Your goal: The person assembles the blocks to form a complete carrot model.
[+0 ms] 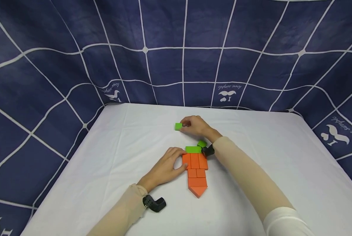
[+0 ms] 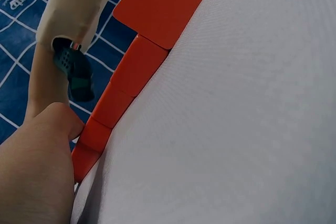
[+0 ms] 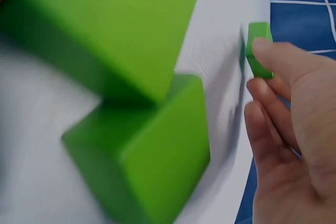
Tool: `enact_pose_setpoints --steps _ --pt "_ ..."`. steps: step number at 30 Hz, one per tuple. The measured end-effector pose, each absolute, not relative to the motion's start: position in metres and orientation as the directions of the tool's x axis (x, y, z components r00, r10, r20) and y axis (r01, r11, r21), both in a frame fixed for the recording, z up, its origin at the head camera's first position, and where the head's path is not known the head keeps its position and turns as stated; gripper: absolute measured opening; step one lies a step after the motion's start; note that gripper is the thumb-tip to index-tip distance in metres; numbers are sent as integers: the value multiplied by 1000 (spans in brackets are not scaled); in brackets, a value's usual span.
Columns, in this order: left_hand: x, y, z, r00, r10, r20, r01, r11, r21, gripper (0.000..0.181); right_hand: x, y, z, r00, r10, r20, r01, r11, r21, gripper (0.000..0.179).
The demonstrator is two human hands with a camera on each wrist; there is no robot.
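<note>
My right hand (image 1: 195, 126) pinches a small green block (image 1: 178, 126) between thumb and fingers, beyond the other blocks. The right wrist view shows the thumb laid on this block's face. Below that hand lie a long green block (image 1: 193, 149) and a smaller angled green block (image 1: 202, 144), close together. Several orange blocks (image 1: 194, 161) form a column that narrows toward me and ends in a pointed block (image 1: 197, 191). My left hand (image 1: 163, 166) rests at the column's upper left, index fingertip and thumb tip against its side. In the left wrist view, orange blocks (image 2: 139, 65) stand in a row beside it.
A white cloth (image 1: 128, 141) covers the table. Dark blue curtain (image 1: 164, 65) with white grid lines hangs behind it and at both sides. Black wrist devices sit on the left wrist (image 1: 154, 203) and the right wrist (image 1: 208, 150).
</note>
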State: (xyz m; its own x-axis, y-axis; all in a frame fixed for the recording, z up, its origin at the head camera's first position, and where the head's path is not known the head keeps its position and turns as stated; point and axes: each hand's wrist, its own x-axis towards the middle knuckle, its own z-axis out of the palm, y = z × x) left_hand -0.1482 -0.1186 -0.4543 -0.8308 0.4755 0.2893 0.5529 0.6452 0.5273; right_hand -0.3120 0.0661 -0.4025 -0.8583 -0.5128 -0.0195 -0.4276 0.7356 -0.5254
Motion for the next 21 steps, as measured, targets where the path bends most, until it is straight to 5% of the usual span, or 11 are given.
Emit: enact_pose_setpoints --steps 21 --pt "-149 -119 -450 -832 481 275 549 650 525 42 -279 102 -396 -622 -776 -110 -582 552 -598 32"
